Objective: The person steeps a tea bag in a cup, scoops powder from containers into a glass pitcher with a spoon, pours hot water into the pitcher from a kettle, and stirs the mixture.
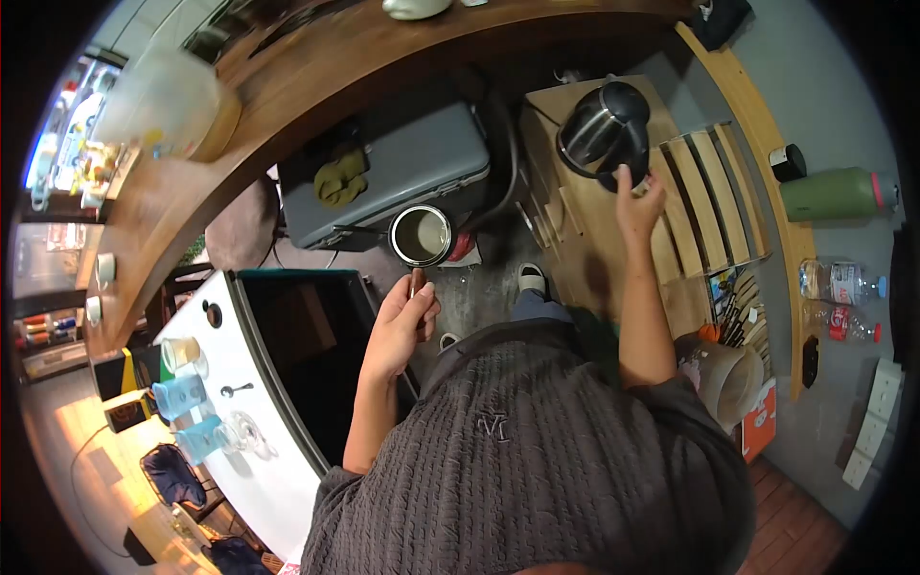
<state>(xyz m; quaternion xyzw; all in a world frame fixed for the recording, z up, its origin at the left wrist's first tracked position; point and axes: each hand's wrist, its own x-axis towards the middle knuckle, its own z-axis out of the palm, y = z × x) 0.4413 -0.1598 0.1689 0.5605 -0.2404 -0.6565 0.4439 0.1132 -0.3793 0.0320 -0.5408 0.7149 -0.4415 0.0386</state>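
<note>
Head | left grip (401, 322): clasping one pot (422, 237) | right grip (640, 207): touching one kettle (592, 126), closure unclear

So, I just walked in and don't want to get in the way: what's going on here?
A person is standing with a small pot in the left hand, held by its wooden handle. The small pot is upright and uncovered, its mouth facing the camera. The right hand is at the handle of a dark electric kettle, though whether it grips firmly is unclear. The kettle and pot are well apart.
</note>
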